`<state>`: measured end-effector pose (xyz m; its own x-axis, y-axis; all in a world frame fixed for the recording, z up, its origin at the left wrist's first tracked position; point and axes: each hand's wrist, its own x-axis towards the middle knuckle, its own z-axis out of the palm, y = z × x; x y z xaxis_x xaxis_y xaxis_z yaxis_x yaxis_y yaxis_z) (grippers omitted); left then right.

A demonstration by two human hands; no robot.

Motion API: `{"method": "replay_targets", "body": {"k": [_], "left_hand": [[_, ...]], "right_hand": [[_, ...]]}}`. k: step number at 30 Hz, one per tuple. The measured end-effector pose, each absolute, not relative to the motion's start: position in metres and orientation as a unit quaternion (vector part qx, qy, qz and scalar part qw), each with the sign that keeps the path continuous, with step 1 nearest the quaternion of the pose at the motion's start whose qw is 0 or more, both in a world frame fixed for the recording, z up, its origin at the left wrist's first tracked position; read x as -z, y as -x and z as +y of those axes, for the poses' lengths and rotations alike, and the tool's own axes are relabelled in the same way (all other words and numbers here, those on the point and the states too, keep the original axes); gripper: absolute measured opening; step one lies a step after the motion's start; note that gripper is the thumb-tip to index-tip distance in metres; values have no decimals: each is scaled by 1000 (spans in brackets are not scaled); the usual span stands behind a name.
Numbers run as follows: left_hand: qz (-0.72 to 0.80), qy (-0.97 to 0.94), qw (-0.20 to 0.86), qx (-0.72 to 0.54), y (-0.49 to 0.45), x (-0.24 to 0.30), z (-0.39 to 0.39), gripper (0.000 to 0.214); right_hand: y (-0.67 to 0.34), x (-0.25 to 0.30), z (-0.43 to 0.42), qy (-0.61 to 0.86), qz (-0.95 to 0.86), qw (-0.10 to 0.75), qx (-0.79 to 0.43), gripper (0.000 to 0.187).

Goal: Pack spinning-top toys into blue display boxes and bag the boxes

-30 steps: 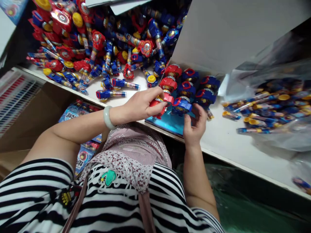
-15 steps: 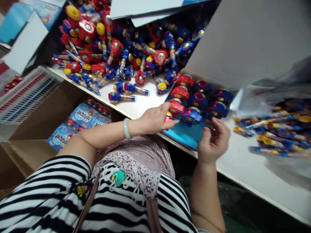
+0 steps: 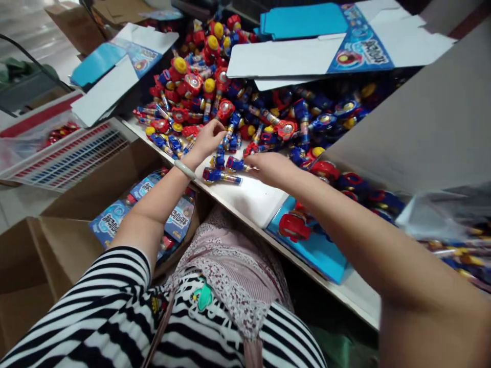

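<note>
Now R hand (image 3: 268,168) sits at 3 o'clock of a blue toy (image 3: 235,164) on the table (image 3: 257,197), fingers narrow, touching its tube end; grip unclear. Toy's long axis runs 9-to-3. L hand (image 3: 207,138), at 11 o'clock, fingers curled on pile (image 3: 245,102) edge; hold unclear. R nearer.

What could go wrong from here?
1. The right forearm crosses low over the tray and its toys; it might knock them askew.
2. The tray lies right at the table edge and could slip off.
3. A loose blue toy lies near that edge, by the right hand; a nudge may roll it off.
</note>
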<state>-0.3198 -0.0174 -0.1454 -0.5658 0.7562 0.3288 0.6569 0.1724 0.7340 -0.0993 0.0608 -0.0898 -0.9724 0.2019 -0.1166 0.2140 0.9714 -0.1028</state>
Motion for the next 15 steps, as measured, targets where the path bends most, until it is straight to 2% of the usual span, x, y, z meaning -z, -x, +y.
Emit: {"method": "replay_targets", "body": {"k": [2,4,7,10,12,15], "left_hand": [[740,-516,97,-420,327,148,-2,4],[727,-549,128,-392,324,153,15,6],[731,-563,174,-345,320,159,40,8],[735,-541,269,-309,325,160,60,10],[732,-531,305,-300,327,161,69,14],[736,-543,288,-284,315,172,77,37]], "right_hand": [[146,106,59,-104,984,143,22,33],[177,122,57,-117,976,180,13,48],[196,139,60,-130,972,194,17,66],[190,133,70,-125,972,196,28,78],[171,113,79,-119,979,156,51,81],[110,68,85,-143,983,-25,108,68]]}}
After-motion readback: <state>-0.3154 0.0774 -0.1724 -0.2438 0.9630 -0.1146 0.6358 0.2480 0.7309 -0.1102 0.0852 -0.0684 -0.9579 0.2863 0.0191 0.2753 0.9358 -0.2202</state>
